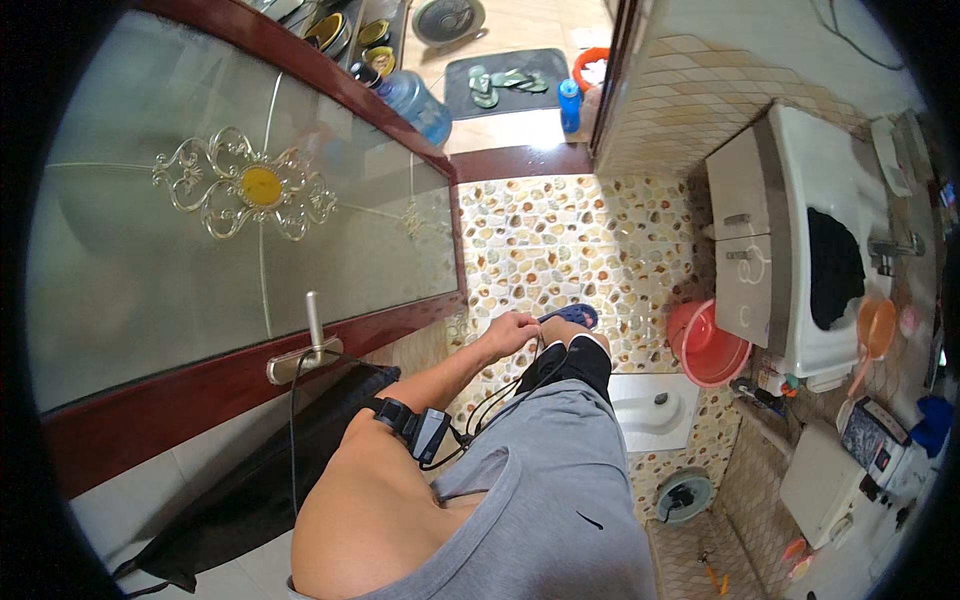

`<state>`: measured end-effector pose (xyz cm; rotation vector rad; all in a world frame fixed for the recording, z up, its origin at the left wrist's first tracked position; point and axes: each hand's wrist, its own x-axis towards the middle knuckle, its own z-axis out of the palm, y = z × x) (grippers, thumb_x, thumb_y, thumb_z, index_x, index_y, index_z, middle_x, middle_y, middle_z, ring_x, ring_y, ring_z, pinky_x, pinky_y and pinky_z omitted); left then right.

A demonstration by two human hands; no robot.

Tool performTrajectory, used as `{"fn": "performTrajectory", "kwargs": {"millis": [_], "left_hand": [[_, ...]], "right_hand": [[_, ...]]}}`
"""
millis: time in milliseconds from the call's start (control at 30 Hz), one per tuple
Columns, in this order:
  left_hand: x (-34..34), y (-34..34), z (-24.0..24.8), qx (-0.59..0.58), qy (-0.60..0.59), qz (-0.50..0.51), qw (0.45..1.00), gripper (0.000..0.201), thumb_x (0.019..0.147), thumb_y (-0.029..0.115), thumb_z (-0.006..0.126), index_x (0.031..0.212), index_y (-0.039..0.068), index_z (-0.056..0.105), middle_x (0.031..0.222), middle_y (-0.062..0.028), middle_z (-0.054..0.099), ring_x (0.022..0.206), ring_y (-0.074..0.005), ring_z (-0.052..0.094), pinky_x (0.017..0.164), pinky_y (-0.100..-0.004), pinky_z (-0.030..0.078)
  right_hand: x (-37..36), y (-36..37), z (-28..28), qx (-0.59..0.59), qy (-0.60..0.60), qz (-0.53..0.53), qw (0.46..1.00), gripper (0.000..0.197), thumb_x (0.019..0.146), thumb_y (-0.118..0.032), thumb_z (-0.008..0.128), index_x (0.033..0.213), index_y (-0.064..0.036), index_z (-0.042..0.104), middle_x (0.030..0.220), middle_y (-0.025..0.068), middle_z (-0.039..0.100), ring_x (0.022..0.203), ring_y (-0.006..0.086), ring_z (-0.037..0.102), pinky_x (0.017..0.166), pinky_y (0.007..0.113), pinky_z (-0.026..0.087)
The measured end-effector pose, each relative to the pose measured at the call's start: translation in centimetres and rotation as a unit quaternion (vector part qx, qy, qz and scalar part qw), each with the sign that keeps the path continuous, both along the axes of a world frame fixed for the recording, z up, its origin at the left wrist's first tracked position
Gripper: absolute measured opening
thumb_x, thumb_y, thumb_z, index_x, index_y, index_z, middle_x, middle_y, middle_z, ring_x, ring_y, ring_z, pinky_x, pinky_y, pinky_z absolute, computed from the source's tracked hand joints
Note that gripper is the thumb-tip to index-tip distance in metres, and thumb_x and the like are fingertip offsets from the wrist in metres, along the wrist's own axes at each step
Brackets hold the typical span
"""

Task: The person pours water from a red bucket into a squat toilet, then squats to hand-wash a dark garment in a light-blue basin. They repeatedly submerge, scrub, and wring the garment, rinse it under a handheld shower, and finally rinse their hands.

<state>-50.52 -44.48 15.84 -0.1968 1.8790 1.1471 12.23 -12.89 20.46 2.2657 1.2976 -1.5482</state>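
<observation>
Reaching down past the bent knee, the left hand (510, 332) is seen closed around a thin black cable (500, 395), with its grip pinched narrow on the cord just above the blue slipper (570, 315) worn on the foot. From the hand the cable runs back toward five o'clock, looping loosely along the leg to a small black device strapped on the left forearm (420, 428). The right hand is not seen anywhere, so the state of its grip cannot be told.

The cable is judged light, soft and limp: it will bend wherever it is taken and give no resistance, but it can snag on the knee or the strap, and its plug ends are likely the weak points. It is best held along the cord itself with a light pinch, not tugged at the device end.

At nine o'clock of the hand stands a frosted glass door in a dark wood frame (250, 200), with a metal handle (312, 345). At three o'clock a red basin (710, 350) sits on the pebble-tiled floor (560, 240), beside a white washing machine (820, 250).
</observation>
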Motion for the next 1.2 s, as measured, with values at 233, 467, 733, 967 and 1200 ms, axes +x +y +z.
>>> {"fn": "performTrajectory", "kwargs": {"millis": [233,467,733,967,1200], "left_hand": [[3.7,-6.8,1.5,-0.013,-0.067,0.102,0.992,0.028,0.093,0.025,0.062,0.107,0.003,0.070,0.085,0.0006,0.064,0.074,-0.0074,0.055,0.061,-0.0244,0.045],[6.7,-12.7,3.2,-0.096,-0.068,0.008,0.993,0.027,0.093,0.023,0.061,0.106,0.001,0.069,0.084,-0.0013,0.064,0.072,-0.0109,0.057,0.061,-0.0275,0.048],[4.9,-15.3,7.1,-0.172,-0.260,0.073,0.947,0.035,0.097,0.028,0.057,0.123,0.006,0.062,0.106,-0.0077,0.066,0.088,-0.0229,0.068,0.070,-0.0360,0.056],[3.1,-14.6,6.7,-0.167,-0.300,0.004,0.939,0.031,0.097,0.030,0.057,0.118,0.008,0.064,0.107,-0.0054,0.066,0.090,-0.0188,0.067,0.074,-0.0352,0.055],[-1.3,-13.9,6.7,-0.172,-0.337,-0.113,0.919,0.033,0.097,0.035,0.056,0.117,0.010,0.065,0.109,-0.0043,0.066,0.093,-0.0183,0.066,0.075,-0.0348,0.054]], "right_hand": [[-10.5,0.4,6.7,-0.047,0.108,-0.028,0.993,0.014,0.096,-0.010,0.057,0.106,-0.0003,0.058,0.075,0.0104,0.063,0.063,0.0144,0.059,0.051,0.028,0.045],[-15.3,0.0,9.1,-0.014,-0.062,0.008,0.998,0.015,0.099,-0.012,0.053,0.109,-0.0039,0.059,0.085,0.0072,0.065,0.064,0.0145,0.060,0.049,0.026,0.045],[-10.1,1.2,5.5,-0.153,0.093,0.050,0.983,0.011,0.098,-0.016,0.055,0.103,-0.0069,0.059,0.077,0.0012,0.057,0.062,0.0116,0.053,0.051,0.024,0.045],[-8.9,-0.5,5.8,-0.122,0.013,0.008,0.992,0.021,0.095,-0.019,0.060,0.112,-0.0075,0.059,0.086,0.0045,0.063,0.071,0.0149,0.061,0.057,0.029,0.050],[-10.3,-3.6,7.8,-0.089,-0.095,0.001,0.991,0.028,0.096,-0.021,0.059,0.121,-0.0069,0.059,0.093,0.0075,0.068,0.076,0.0179,0.067,0.060,0.031,0.054]]}}
